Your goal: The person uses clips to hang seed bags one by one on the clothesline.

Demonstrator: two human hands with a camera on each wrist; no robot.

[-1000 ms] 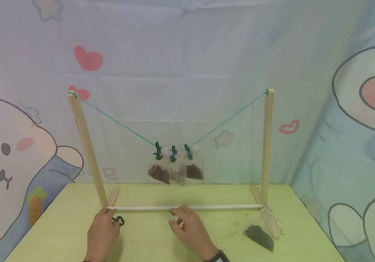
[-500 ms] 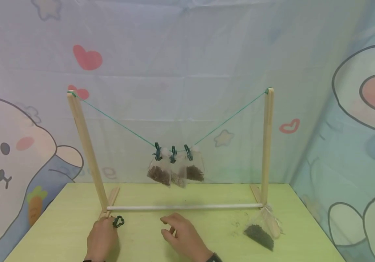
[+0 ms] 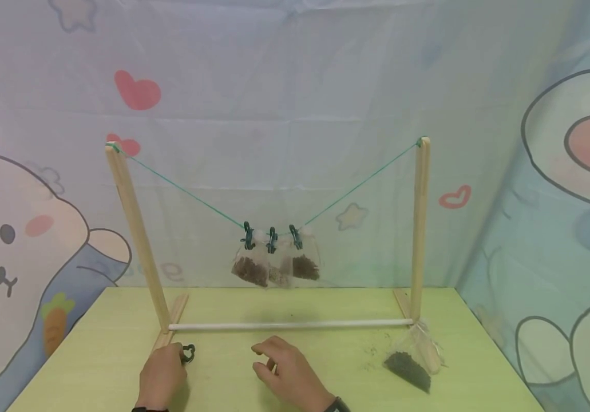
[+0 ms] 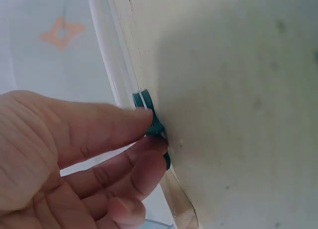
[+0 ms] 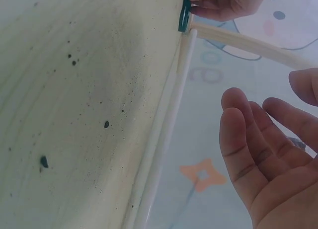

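The left hand (image 3: 161, 377) pinched a green clip (image 3: 187, 353) on the counter (image 3: 94, 355), best squeezed squarely; the right hand (image 3: 289, 372) hovered relaxed.

- Two hands: the left hand (image 3: 161, 379) and the right hand (image 3: 288, 372).
- Four green clips: three on the string (image 3: 247, 236) (image 3: 272, 240) (image 3: 295, 237), one on the table (image 3: 188, 353).
- Four small clear bags: three hanging (image 3: 250, 268) (image 3: 276, 273) (image 3: 305, 264), one lying on the table (image 3: 409, 366).
- Two upright wooden posts (image 3: 132, 220) (image 3: 419, 229).
- One green string (image 3: 186, 196).
- One white rod (image 3: 289, 325).
- One table (image 3: 94, 355).
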